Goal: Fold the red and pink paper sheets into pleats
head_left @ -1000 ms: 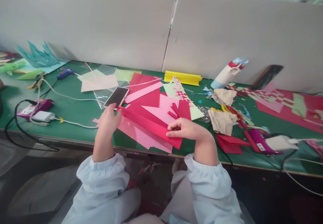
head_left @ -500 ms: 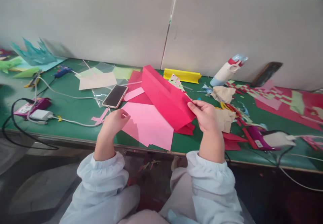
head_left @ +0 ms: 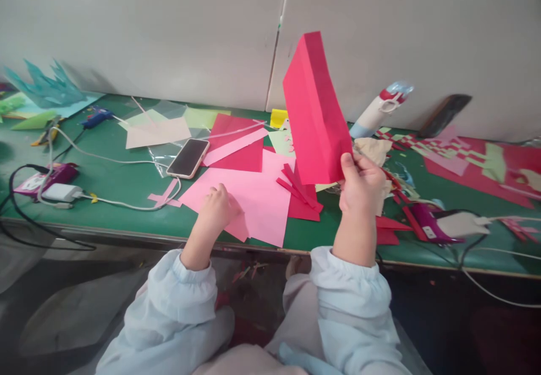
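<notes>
My right hand (head_left: 361, 186) grips a folded red paper sheet (head_left: 313, 110) by its lower right corner, thumb in front. The sheet stands up above the table, with a lengthwise crease in it. My left hand (head_left: 216, 209) is over the left part of a pink paper sheet (head_left: 266, 206), fingers loosely bent and nothing visible in them. Whether it touches the pink sheet I cannot tell. Narrow red paper strips (head_left: 296, 186) lie at the pink sheet's right edge. Behind it are another red sheet (head_left: 249, 158) and a pink strip (head_left: 236, 145).
A phone (head_left: 188, 158) with a white cable lies left of the papers. A blue glue gun (head_left: 96, 117) and a purple power strip (head_left: 48, 179) are farther left. At right stand a white bottle (head_left: 378, 110) and another purple power strip (head_left: 433, 223). A pale wall backs the green table (head_left: 139, 186).
My right hand has raised the folded red sheet off the papers and turned it upright, uncovering the red strips. My left hand has moved right, over the pink sheet.
</notes>
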Tool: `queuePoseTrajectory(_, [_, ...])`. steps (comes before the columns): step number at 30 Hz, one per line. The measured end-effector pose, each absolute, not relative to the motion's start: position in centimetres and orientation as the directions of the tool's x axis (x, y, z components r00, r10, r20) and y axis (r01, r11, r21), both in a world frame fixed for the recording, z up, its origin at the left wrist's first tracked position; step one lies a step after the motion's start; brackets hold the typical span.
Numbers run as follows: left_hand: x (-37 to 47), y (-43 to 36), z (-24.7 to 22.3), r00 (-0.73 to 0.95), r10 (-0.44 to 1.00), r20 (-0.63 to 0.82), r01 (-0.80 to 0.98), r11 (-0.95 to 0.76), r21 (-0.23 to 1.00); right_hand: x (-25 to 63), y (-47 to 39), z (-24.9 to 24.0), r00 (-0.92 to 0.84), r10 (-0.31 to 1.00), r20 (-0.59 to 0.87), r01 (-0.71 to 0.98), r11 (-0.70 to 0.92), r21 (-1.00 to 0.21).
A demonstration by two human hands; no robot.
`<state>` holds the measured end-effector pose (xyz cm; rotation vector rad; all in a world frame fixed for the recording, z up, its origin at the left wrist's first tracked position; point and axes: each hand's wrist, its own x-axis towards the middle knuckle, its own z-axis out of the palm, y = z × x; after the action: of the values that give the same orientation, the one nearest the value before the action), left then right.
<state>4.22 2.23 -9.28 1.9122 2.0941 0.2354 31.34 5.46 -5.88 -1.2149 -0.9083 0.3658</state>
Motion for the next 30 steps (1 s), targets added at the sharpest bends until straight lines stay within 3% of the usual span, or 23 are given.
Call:
queuePoseTrajectory(14, [4.4, 2.5, -10.2, -0.097, 0.995, -0.009, 0.968, 0.097, 0.232, 31.8, 5.3, -5.9, 0.596, 0.655, 0.464, 0.321, 0.335, -0.886])
queuePoseTrajectory(21, [4.5, 2.6, -10.7, -0.102, 0.995, -0.003, 0.971, 0.101, 0.217, 32.7, 5.8, -6.3, 0.614, 0.64, 0.462, 0.195, 0.444, -0.874])
queuePoseTrajectory(30, [4.5, 2.4, -9.4, -0.13, 0.986, -0.107, 0.938, 0.157, 0.309, 33.7, 6.0, -7.1, 0.604, 0.659, 0.448, 0.2, 0.419, -0.886])
